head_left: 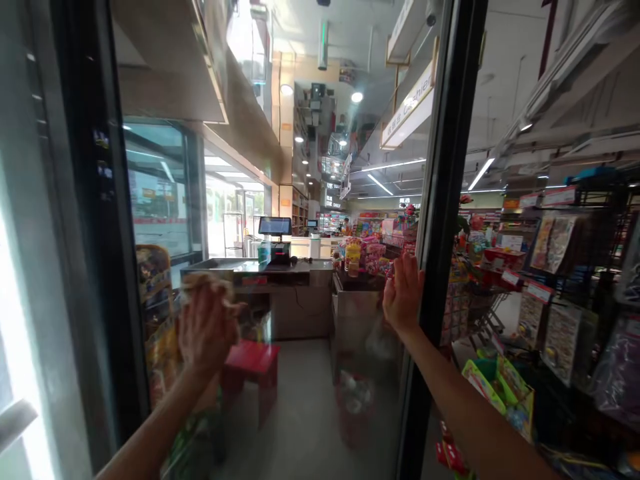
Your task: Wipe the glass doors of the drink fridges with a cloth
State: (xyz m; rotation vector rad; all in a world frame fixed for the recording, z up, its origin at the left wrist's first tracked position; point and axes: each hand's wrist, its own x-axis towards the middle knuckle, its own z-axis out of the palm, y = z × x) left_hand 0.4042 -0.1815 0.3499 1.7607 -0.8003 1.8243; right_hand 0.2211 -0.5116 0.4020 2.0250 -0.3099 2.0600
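A glass door panel [305,393] in a dark frame [447,133] stands in front of me. My left hand [205,327] presses a crumpled beige cloth [220,285] to the glass on the left; motion smears its fingers a little. Higher up on the right, my right hand [404,292] lies against the glass next to the frame, fingers stretched upward and nothing in it.
Through the glass show a checkout counter [300,307] with a monitor [275,227], and a red stool [253,360]. Hanging goods [560,337] and a green box of small packets [500,387] stand close on the right. A cashier sign [407,110] hangs overhead.
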